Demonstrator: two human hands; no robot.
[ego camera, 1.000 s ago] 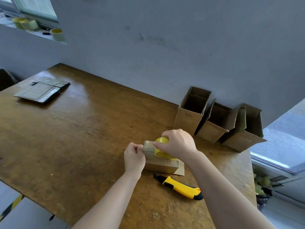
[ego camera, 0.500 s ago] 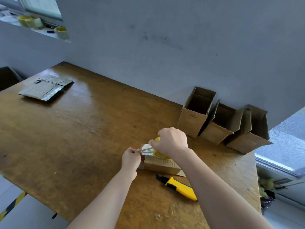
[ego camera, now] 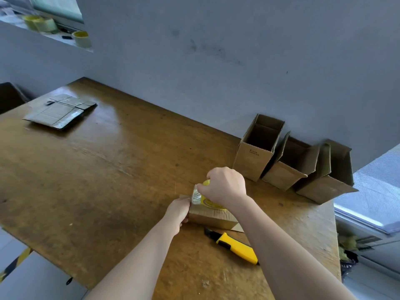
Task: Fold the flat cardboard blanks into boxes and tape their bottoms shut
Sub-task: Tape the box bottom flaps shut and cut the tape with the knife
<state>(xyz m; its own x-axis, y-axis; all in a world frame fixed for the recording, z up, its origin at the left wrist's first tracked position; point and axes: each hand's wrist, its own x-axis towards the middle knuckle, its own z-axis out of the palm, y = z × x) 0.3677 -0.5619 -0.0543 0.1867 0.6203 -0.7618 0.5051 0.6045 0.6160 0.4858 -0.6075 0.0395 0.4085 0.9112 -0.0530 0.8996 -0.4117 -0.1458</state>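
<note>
**A:** ok so where's the box they're actually working on?

**B:** Lower middle of the frame. It's a small brown cardboard box [ego camera: 213,217] lying on the wooden table [ego camera: 108,169]. The right hand [ego camera: 225,185] is on top of it with its fingers curled around a yellow tape roll [ego camera: 205,201], so the knuckles hide most of the roll. A strip of clear tape [ego camera: 197,194] runs from the roll to the box's left end. There the left hand [ego camera: 178,210] has its fingers curled in, pinching the end of the strip against the cardboard.

**A:** anything crowding them?

**B:** A bit. A yellow-and-black utility knife [ego camera: 236,247] lies just below the box, beside the right forearm, with its dark tip pointing up-left. Can't tell if the blade is out. One flap of the box sticks out flat near that tip.

To the right of centre, a row of three open-topped boxes [ego camera: 285,172] stands against the grey wall [ego camera: 216,61]. They lean a little and sit near the right hand, but not touching it.

**A:** and the rest of the table?

**B:** The stack of flat blanks [ego camera: 58,112] is in the upper left, well apart from both hands. The window ledge [ego camera: 65,35] in the top left corner has spare tape rolls [ego camera: 82,38] on it. There's also something dark [ego camera: 10,96] at the left edge, no idea what it is.
</note>
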